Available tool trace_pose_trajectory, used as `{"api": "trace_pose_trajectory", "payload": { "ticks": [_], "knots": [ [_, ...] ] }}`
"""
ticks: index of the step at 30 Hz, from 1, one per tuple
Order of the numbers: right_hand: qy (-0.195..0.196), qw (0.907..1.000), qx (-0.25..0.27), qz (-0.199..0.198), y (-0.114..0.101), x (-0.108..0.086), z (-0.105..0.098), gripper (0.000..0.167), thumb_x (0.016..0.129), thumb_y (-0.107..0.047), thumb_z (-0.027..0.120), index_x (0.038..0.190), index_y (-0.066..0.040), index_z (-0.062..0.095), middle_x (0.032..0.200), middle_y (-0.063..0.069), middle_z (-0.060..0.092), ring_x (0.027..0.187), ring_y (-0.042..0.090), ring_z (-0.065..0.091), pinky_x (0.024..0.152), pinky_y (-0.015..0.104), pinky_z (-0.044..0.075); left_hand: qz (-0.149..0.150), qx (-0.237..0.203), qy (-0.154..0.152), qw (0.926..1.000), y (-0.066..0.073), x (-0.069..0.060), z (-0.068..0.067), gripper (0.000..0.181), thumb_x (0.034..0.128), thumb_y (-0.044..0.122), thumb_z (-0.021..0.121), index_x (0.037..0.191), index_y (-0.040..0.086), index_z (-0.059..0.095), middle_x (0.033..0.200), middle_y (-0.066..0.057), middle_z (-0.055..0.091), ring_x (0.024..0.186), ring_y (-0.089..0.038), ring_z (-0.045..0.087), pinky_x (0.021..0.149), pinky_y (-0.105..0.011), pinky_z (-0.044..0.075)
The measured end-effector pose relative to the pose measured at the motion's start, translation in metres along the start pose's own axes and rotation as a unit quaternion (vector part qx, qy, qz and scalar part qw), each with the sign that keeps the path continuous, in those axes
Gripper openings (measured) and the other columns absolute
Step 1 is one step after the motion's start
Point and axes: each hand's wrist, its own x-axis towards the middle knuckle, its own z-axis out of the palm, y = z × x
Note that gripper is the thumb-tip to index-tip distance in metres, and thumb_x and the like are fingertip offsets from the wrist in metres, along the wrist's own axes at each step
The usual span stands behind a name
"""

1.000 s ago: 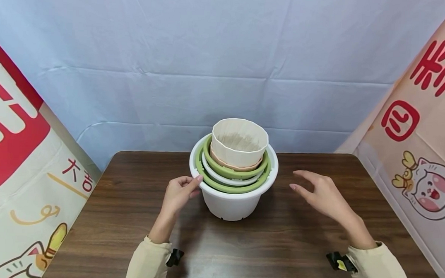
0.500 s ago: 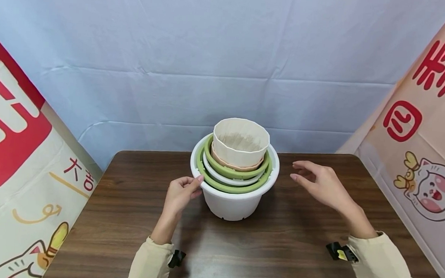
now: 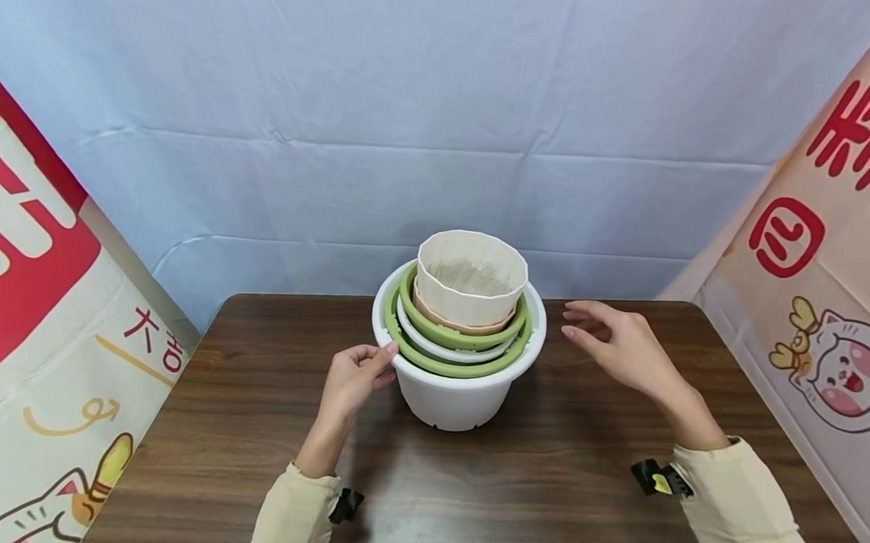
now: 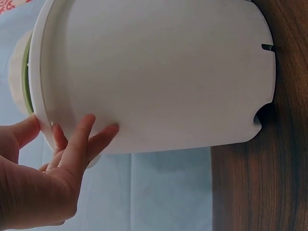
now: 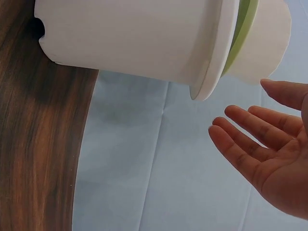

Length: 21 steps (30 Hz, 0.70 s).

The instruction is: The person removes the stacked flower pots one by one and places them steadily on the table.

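A large white pot [image 3: 452, 403] stands upright on the table, holding a nest of smaller green, white and peach pots. Topmost is a cream faceted pot [image 3: 469, 296], rising above the others. My left hand [image 3: 350, 379] pinches the white pot's rim at its left side; in the left wrist view the thumb of that hand [image 4: 50, 173] is at the rim and the fingers lie along the outer wall. Right of the pots, my right hand [image 3: 631, 353] hovers apart from them, fingers relaxed and empty. The right wrist view shows this hand [image 5: 274, 149] beside the rim, not touching it.
The dark wooden table [image 3: 253, 425] extends on both sides of the pots and in front of them. A pale blue cloth [image 3: 339, 138] hangs behind it. Printed banners with red lettering and cartoon cats stand at left and right.
My right hand has moved slightly up and toward the pots, and its fingers have bent a little. The left hand keeps its hold on the rim, and the pots have stayed put.
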Motion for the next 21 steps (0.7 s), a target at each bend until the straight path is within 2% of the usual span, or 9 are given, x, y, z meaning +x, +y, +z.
{"api": "trace_pose_trajectory", "payload": {
  "ticks": [6,15,21],
  "knots": [
    [0.001,1.0000,-0.001,-0.006,-0.004,0.007,-0.001,0.028,0.088,-0.015,0.062,0.113,-0.002,0.060,0.101,0.012,0.065,0.081,0.019,0.062,0.064,0.022,0.052,-0.005,-0.004,-0.001,1.0000,0.000,0.001,0.000,0.027,0.0859,0.015,0.065,0.091,-0.011,0.060,0.077,-0.010,0.063,0.079,-0.015,0.063,0.073,-0.034,0.056],
    [-0.016,0.9998,0.004,0.010,-0.010,0.013,-0.003,0.031,0.089,-0.018,0.060,0.115,0.000,0.058,0.105,0.014,0.063,0.085,0.022,0.062,0.069,0.034,0.054,-0.006,0.001,-0.003,1.0000,0.001,0.001,-0.001,0.027,0.0859,0.015,0.065,0.092,-0.011,0.061,0.075,-0.009,0.062,0.077,-0.014,0.063,0.076,-0.038,0.055],
    [-0.021,0.9997,0.002,0.014,-0.011,0.016,-0.004,0.032,0.089,-0.018,0.060,0.115,0.000,0.058,0.104,0.014,0.064,0.084,0.022,0.062,0.069,0.036,0.053,-0.008,-0.003,-0.005,1.0000,0.001,0.000,-0.001,0.027,0.0857,0.015,0.065,0.091,-0.011,0.060,0.075,-0.008,0.062,0.076,-0.014,0.063,0.075,-0.036,0.055]
  ]
}}
